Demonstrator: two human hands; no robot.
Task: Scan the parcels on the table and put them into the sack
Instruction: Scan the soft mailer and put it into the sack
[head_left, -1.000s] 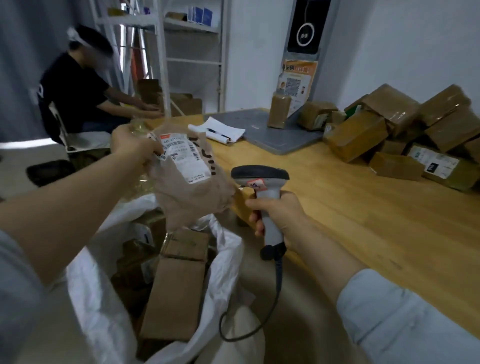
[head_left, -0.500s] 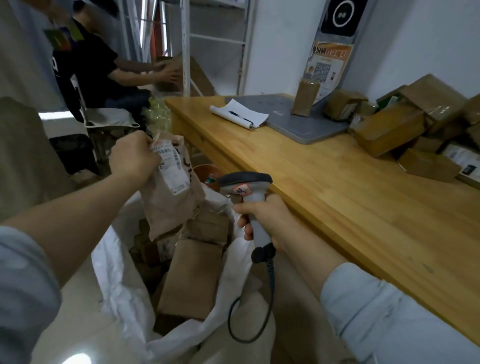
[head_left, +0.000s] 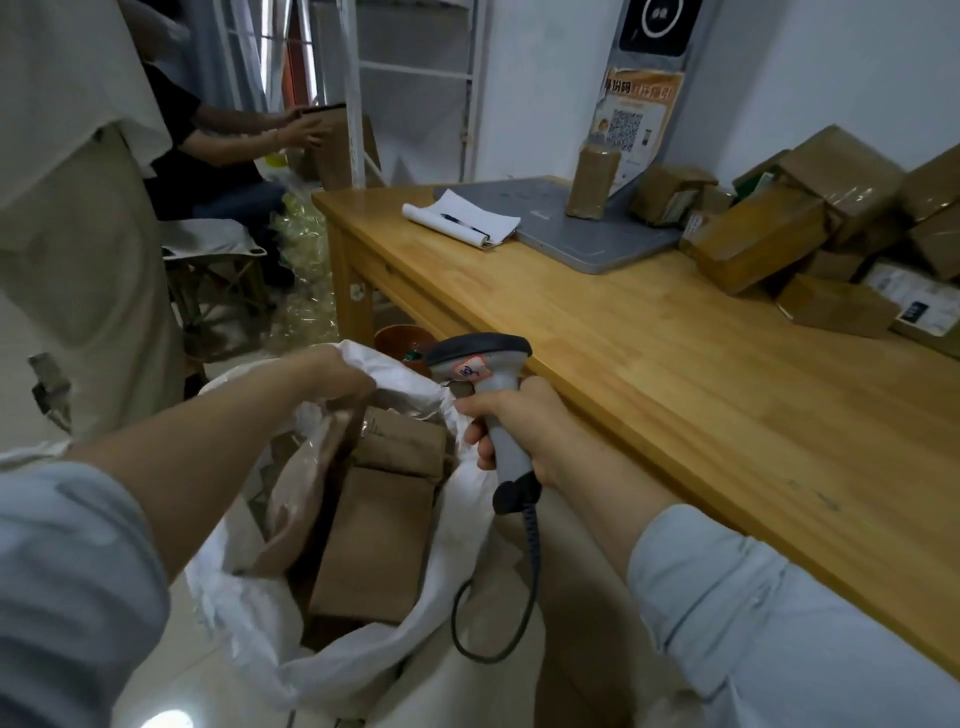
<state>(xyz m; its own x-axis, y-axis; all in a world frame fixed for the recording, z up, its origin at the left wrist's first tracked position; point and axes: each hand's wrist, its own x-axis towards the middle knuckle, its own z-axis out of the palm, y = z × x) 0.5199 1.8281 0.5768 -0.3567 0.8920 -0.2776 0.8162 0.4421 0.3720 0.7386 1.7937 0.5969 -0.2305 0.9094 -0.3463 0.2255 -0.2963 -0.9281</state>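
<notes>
The table (head_left: 649, 364) carries parcels (head_left: 779, 239) piled at its far right edge, presumably unscanned. Off its near left edge the sack (head_left: 244, 613) stands open, with boxes (head_left: 379, 545) inside and a soft parcel (head_left: 301, 488) leaning on them, just under the left hand (head_left: 337, 371). I judge this the drop step. That hand's fingers are hidden at the sack's rim, so I cannot tell whether it holds parcel, rim or nothing. The right hand (head_left: 519, 421) is wrapped round the scanner (head_left: 483, 364). Next calls for a reach to the piled parcels, which the frame cuts off at right.
</notes>
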